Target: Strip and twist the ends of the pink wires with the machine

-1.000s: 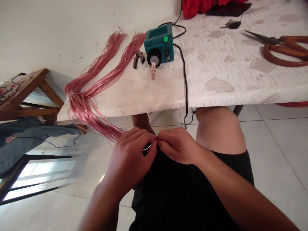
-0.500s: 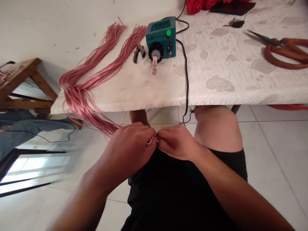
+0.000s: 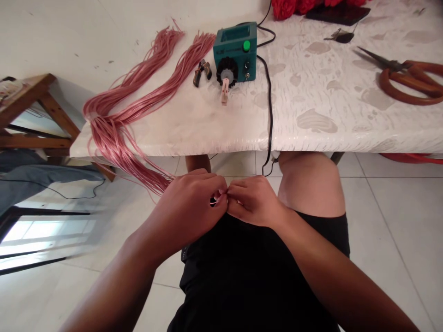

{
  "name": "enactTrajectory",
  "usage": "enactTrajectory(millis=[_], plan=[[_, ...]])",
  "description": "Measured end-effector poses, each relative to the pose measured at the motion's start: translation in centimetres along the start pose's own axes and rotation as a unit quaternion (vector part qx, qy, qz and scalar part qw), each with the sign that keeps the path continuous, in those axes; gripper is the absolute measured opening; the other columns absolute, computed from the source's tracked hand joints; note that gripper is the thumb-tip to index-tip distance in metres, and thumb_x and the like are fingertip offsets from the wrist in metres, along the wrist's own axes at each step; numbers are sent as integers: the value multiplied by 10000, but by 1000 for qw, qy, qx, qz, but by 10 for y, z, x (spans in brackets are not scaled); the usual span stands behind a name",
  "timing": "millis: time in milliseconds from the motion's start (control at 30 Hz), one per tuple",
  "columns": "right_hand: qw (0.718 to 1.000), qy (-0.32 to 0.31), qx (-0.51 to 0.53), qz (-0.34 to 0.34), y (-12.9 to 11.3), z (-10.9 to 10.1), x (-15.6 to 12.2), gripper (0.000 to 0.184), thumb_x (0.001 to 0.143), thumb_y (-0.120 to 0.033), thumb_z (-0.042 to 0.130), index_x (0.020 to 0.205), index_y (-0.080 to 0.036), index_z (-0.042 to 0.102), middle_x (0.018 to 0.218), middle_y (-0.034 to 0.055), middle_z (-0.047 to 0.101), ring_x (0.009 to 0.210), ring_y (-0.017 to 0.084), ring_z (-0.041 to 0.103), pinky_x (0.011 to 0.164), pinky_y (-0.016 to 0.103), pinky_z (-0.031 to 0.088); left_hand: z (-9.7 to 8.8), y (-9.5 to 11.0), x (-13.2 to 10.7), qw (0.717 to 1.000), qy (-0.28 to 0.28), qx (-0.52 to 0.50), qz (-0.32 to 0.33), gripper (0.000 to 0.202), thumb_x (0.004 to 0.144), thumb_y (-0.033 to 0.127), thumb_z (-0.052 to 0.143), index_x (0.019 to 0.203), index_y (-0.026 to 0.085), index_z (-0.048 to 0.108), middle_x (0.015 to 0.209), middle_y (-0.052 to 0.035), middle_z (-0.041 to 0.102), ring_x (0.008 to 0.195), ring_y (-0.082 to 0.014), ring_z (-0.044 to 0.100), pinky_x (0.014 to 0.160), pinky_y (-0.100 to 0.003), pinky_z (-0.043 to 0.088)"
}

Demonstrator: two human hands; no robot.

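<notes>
Above my lap, just off the table's edge, both hands meet at the fingertips. My left hand [image 3: 194,203] is closed in a pinch, and a thin light strand crosses the gap between its thumb and fingers. A bundle of pink cords [image 3: 117,145] hangs over the table's edge and runs to behind this hand. My right hand [image 3: 254,200] is closed too, its thumb and forefinger pressed together against the left fingertips. What lies between the right fingertips is too small and hidden to make out.
On the patterned tablecloth [image 3: 194,133] stand a teal motor box [image 3: 252,60] with a pink clip [image 3: 224,92], small pliers [image 3: 201,73], a black cable [image 3: 270,110] and large brown-handled scissors [image 3: 408,78]. Red flowers [image 3: 284,8] and a dark phone [image 3: 339,14] lie behind. A wooden stool [image 3: 58,106] is at left.
Both hands stay pinched together at nearly the same place. The left hand's thumb and fingers show a slightly wider gap. The whole view has shifted a little.
</notes>
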State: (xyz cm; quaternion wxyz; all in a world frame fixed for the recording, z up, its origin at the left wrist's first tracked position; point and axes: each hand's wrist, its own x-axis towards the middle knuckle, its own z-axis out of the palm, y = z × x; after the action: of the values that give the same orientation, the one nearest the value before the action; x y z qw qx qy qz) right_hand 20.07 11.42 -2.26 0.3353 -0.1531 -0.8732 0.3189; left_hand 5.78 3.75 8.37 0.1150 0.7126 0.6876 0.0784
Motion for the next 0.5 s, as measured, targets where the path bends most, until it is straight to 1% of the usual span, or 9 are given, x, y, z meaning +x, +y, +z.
enactTrajectory(millis=[200, 300, 400, 500], plan=[[999, 21, -25, -26, -1, 0, -1, 273, 862, -214, 458, 595, -193, 508, 585, -29, 501, 546, 107, 394, 540, 308, 236, -2, 0, 3, 998, -4, -56, -8, 156, 747, 87, 569, 656, 194, 637, 671, 16, 616, 667, -138, 549, 630, -288, 382], [999, 29, -36, -29, -1, 0, -1, 278, 861, -215, 451, 593, -195, 521, 583, -26, 508, 539, 110, 396, 536, 312, 240, 0, -1, 4, 997, -9, -77, -9, 156, 739, 92, 556, 652, 202, 623, 672, 24, 620, 667, -134, 552, 625, -284, 384], [998, 22, -39, -34, -2, 1, -1, 271, 864, -220, 453, 609, -196, 541, 585, -24, 519, 540, 113, 404, 539, 316, 247, 2, -3, 4, 996, -7, -92, 0, 145, 720, 103, 561, 632, 209, 607, 664, 32, 621, 649, -130, 557, 596, -277, 375], [998, 26, -40, -41, -2, 2, -2, 268, 862, -217, 458, 605, -198, 531, 570, -26, 511, 528, 112, 395, 539, 318, 245, 5, -6, 5, 994, -13, -107, -1, 137, 699, 106, 557, 617, 210, 593, 649, 41, 611, 631, -123, 557, 567, -266, 365]])
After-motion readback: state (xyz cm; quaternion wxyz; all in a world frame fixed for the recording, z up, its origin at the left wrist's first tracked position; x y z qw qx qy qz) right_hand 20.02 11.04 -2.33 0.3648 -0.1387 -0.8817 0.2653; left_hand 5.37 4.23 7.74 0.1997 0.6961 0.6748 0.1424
